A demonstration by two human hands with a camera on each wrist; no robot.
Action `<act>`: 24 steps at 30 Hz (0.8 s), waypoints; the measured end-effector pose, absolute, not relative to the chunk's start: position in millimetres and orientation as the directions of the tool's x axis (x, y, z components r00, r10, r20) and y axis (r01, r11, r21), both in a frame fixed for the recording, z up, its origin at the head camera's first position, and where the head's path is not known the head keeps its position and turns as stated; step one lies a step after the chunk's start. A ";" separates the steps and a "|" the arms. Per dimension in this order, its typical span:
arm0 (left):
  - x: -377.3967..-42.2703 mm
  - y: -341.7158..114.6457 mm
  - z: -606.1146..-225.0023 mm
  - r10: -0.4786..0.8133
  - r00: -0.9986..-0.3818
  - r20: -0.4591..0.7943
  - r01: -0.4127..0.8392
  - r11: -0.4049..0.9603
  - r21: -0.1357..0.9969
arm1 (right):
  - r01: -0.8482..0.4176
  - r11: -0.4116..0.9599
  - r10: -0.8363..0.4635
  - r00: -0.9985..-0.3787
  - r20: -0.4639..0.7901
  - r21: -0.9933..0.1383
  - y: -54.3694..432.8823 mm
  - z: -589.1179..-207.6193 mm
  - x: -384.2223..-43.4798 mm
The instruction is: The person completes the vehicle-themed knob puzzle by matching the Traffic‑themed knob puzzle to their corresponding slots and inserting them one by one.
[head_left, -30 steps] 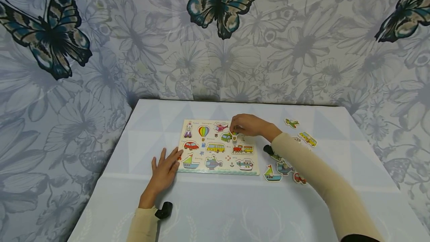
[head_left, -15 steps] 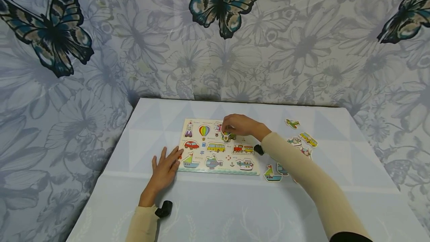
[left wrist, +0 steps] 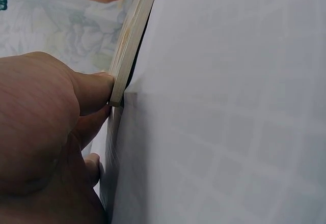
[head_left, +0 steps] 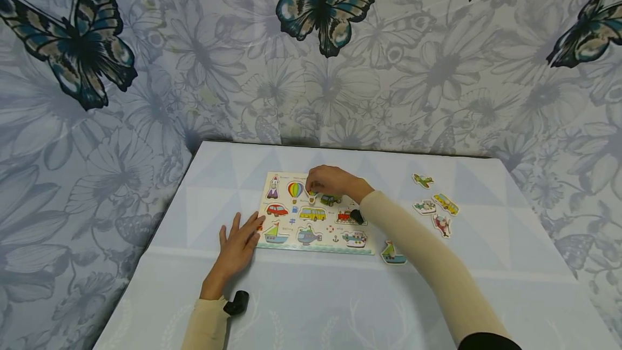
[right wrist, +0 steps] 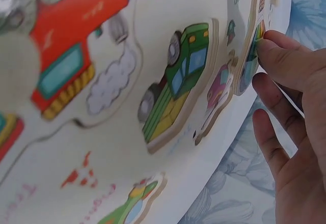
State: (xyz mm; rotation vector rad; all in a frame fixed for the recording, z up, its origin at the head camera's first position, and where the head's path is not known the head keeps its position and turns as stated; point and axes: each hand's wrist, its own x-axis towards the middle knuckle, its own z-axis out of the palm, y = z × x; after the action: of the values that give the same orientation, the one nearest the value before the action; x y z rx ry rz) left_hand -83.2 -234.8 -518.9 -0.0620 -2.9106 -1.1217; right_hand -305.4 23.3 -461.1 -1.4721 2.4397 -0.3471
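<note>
A wooden vehicle puzzle board (head_left: pixel 328 246) lies on the table, printed with a rocket, balloon, bus, train and other vehicles. My right hand (head_left: pixel 335 181) pinches a balloon puzzle piece (right wrist: pixel 248 66) between thumb and fingers, tilted above the board's upper part, right of the printed balloon (head_left: pixel 295 189). In the right wrist view, the thumb (right wrist: pixel 280 61) presses the piece's coloured face. My left hand (head_left: pixel 238 247) rests at the board's left edge with spread fingers. In the left wrist view its thumb (left wrist: pixel 94 91) touches the board's pale wooden edge (left wrist: pixel 127 46).
Right of the board lie loose pieces: a plane (head_left: pixel 422 180), a yellow bus (head_left: pixel 445 204), a ship (head_left: pixel 425 207), a red helicopter (head_left: pixel 441 224) and a sailboat (head_left: pixel 393 253). The right sleeve (head_left: pixel 423 247) covers part of that area. A butterfly-patterned backdrop (head_left: pixel 311 96) stands behind the table.
My right hand has moved left across the board's top with the balloon piece, uncovering the green truck and covering the printed helicopter. The left hand stays in place.
</note>
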 end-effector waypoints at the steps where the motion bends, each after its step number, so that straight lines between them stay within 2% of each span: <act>1: -83.0 -234.7 -518.3 0.029 -0.999 0.035 0.045 0.739 0.672 | -0.825 0.455 -0.888 -0.446 -0.107 -0.336 21.0 -461.3 -304.9; 9: -82.1 -234.1 -516.2 0.021 -0.999 0.032 0.038 0.722 0.690 | -0.827 0.467 -0.881 -0.464 -0.087 -0.314 1.6 -455.4 -297.5; 24: -80.3 -234.1 -516.6 0.014 -1.000 0.028 0.029 0.728 0.685 | -0.852 0.492 -0.868 -0.497 -0.022 -0.179 -21.1 -468.2 -287.5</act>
State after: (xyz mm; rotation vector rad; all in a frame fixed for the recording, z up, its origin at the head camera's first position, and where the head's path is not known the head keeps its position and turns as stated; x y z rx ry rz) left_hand -80.3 -234.1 -516.6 -0.0358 -2.9005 -1.1507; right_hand -287.5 -21.1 -468.2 -1.5142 2.6180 -0.2198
